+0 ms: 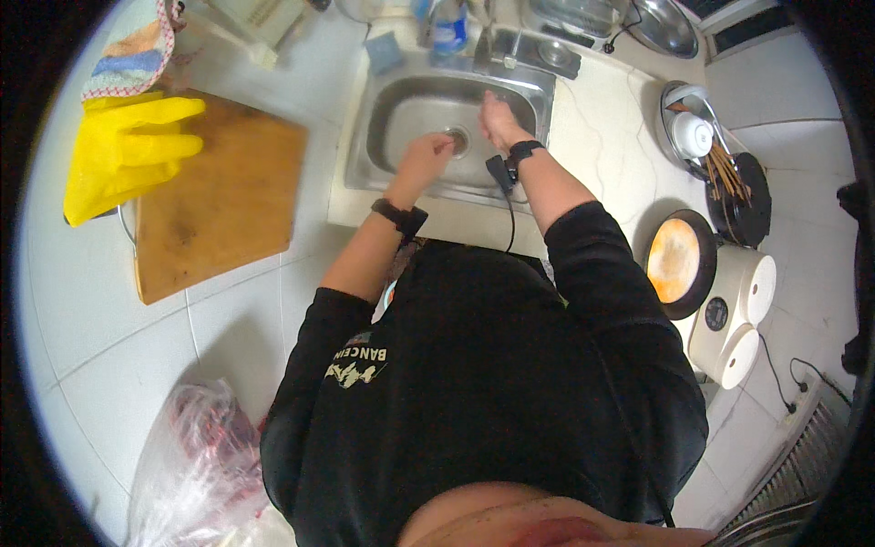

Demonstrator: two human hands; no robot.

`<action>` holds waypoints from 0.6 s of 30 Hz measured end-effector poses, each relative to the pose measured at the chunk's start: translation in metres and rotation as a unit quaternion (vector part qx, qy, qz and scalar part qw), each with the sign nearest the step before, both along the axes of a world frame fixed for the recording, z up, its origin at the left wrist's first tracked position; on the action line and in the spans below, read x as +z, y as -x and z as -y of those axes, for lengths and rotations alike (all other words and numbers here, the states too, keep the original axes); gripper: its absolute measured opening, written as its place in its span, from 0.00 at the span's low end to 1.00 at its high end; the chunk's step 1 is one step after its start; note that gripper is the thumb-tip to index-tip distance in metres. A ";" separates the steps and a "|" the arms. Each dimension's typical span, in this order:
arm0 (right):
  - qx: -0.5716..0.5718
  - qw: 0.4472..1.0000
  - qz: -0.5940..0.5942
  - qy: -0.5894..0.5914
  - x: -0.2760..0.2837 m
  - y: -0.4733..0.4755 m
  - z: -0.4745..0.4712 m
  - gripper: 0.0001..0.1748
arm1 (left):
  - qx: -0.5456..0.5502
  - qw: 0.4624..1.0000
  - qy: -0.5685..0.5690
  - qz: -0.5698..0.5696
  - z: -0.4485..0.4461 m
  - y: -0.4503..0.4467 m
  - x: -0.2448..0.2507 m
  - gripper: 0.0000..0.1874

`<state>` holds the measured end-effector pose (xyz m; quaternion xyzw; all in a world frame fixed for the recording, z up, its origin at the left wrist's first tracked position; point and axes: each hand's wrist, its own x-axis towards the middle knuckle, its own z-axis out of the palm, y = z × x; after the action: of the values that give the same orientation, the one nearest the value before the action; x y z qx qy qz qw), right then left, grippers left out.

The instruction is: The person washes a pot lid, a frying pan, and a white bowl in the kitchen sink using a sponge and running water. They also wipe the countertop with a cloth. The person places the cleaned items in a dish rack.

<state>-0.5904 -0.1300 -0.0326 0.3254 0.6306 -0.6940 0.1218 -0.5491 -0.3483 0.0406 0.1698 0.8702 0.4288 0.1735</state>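
Both hands are over a stainless steel sink [417, 113] set in the white countertop. My left hand [427, 161] is beside the drain [458, 141], its fingers drawn together; whether something small is between them cannot be made out. Towards the right wall of the basin is my right hand [495, 117], fingers bent, near the spot below the faucet [511, 55]; its grip is unclear. Each wrist wears a black strap, and a black cable with a connector [500, 174] hangs by the right wrist. The hands are apart.
A wooden cutting board [225, 205] and yellow rubber gloves [130, 150] hang at the left. Behind the sink stand a plastic bottle [449, 31] and a blue sponge [384, 52]. Rightward are a frying pan [707, 267], a white bowl [692, 135] and chopsticks [727, 171].
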 end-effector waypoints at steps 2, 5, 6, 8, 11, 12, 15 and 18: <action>0.023 0.990 -0.054 0.128 0.036 -0.015 0.017 0.23 | -0.008 0.994 -0.106 0.041 -0.008 0.006 -0.004 0.18; -0.015 0.958 -0.117 0.259 0.074 -0.031 0.032 0.22 | -0.015 0.986 -0.144 0.085 -0.026 0.020 -0.003 0.17; -0.019 0.951 -0.140 0.276 0.081 -0.036 0.032 0.23 | -0.020 0.986 -0.138 0.092 -0.030 0.023 0.000 0.16; -0.011 0.946 -0.177 0.273 0.094 -0.040 0.023 0.24 | -0.018 0.981 -0.169 0.095 -0.039 0.029 0.010 0.14; 0.086 0.962 -0.190 0.174 0.116 -0.053 -0.006 0.22 | -0.013 0.962 -0.259 0.081 -0.050 0.038 0.041 0.10; 0.129 0.962 -0.202 0.130 0.125 -0.053 -0.015 0.18 | -0.022 0.957 -0.277 0.081 -0.048 0.043 0.054 0.09; 0.181 0.958 -0.215 0.049 0.158 -0.066 -0.045 0.15 | -0.069 0.955 -0.287 0.037 -0.051 0.059 0.101 0.09; 0.138 0.951 -0.263 0.090 0.186 -0.078 -0.058 0.13 | -0.110 0.944 -0.309 0.021 -0.064 0.067 0.145 0.14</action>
<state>-0.5129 -0.0717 0.1536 0.0290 0.6137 -0.7854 0.0755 -0.6160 -0.2847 0.1861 0.3001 0.6668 0.6588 0.1769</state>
